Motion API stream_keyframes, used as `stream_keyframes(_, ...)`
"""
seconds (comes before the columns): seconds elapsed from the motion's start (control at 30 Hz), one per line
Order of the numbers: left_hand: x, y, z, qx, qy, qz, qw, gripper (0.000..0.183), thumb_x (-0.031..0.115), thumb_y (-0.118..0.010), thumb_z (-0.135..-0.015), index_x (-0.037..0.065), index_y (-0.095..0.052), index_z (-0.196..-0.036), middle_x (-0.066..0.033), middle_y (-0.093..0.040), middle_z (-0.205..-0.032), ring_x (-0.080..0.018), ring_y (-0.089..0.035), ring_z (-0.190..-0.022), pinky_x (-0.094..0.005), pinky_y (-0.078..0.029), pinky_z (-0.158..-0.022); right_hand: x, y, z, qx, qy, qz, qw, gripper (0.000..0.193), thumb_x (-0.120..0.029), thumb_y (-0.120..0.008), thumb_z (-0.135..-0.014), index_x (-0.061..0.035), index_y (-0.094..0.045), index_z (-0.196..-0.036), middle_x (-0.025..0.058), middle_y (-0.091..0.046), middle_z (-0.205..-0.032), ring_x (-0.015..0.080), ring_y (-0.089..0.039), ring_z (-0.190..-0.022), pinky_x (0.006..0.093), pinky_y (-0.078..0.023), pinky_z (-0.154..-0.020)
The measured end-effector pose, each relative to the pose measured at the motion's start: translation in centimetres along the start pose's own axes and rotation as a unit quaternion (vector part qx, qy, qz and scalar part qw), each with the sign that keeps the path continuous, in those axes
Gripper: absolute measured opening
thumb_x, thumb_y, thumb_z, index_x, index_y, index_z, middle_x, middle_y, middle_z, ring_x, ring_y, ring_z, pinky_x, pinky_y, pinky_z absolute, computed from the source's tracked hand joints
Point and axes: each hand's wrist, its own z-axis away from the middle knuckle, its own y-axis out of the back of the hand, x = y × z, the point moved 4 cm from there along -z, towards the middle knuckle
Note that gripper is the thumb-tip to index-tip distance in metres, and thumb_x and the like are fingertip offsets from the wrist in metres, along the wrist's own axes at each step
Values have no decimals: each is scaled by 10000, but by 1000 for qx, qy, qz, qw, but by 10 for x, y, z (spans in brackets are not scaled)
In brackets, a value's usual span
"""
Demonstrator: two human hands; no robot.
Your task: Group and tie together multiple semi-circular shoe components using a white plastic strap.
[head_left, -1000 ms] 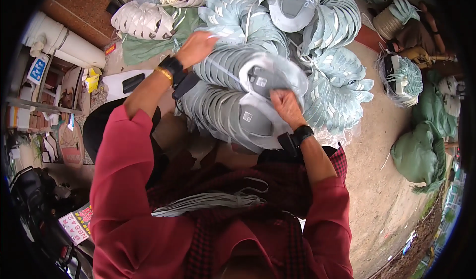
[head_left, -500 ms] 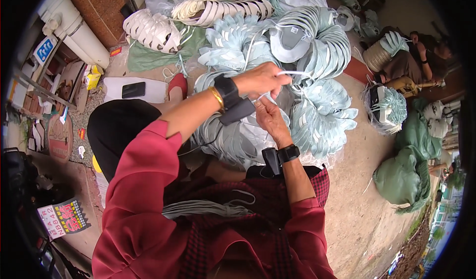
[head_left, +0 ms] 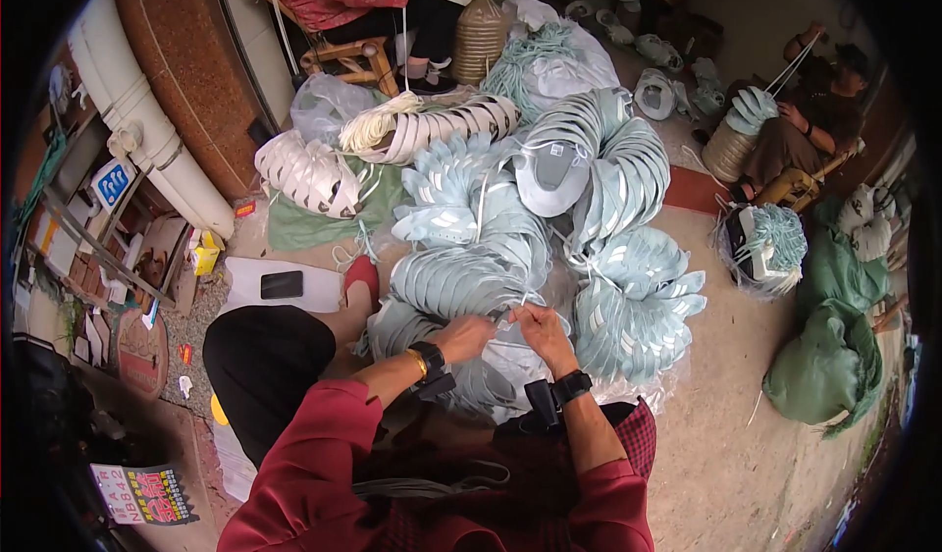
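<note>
Left hand [head_left: 466, 338] and right hand [head_left: 540, 332]: grip closed on white lace [head_left: 504, 322]. Bundled pale-blue shoe pieces [head_left: 446, 282] lie just beneath.

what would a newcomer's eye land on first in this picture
Most likely the big heap of pale blue-grey shoe uppers in the middle, fanned into overlapping curved bundles. Over its near side the person's left grip and right grip are close together, bunched on what looks like a white cord. Next might be the bulging green sack on the ground at right, or the black phone on a white sheet at left.
</note>
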Motion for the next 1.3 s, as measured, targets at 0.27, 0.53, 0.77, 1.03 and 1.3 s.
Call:
stream_keyframes(0.27, -10, 6, -4, 172, 70, 86, 979, 61, 52, -505, -715, 3, -522, -684, -191, -541, -638, -408, -540, -674, -464, -406, -586, 58, -40, 12, -54, 49, 258, 963, 190, -219, -625, -752, -33, -601, -785, 188, -606, -654, 370, -603, -631, 439, -464, -588)
stream_keyframes(0.53, -38, 24, -17, 90, 65, 39, 993, 112, 121, -518, -678, 26, -578, -682, -185, -570, -672, -390, -548, -682, -472, -409, -606, 95, -54, 13, -57, -34, 240, 969, 226, -270, -634, -755, -105, -654, -908, 195, -628, -701, 325, -639, -692, 389, -497, -630)
stream_keyframes(0.77, -15, -15, -10, -36, 72, -13, 997, 111, 54, -536, -629, -11, -561, -716, -232, -550, -677, -410, -555, -702, -473, -422, -630, 42, -30, 7, -40, -209, -160, 964, 148, -112, -545, -765, -21, -621, -676, -21, -483, -552, 51, -379, -458, 216, -259, -417)
stream_keyframes(1.03, -6, -18, -1, 28, 122, -2, 992, 258, 164, -480, -798, -80, -562, -782, -286, -574, -769, -416, -574, -785, -456, -442, -710, 83, -37, -13, 92, 78, 82, 989, 167, -111, -526, -753, 35, -595, -711, 88, -610, -613, 151, -522, -412, 288, -376, -370)
stream_keyframes(1.3, 7, 8, -19, -90, 115, 7, 989, 128, 130, -596, -691, 31, -668, -726, -195, -605, -674, -346, -603, -698, -398, -458, -622, 47, 73, -1, 339, -51, 329, 880, 127, -49, -479, -734, 16, -560, -809, 158, -615, -739, 345, -603, -778, 419, -480, -658)
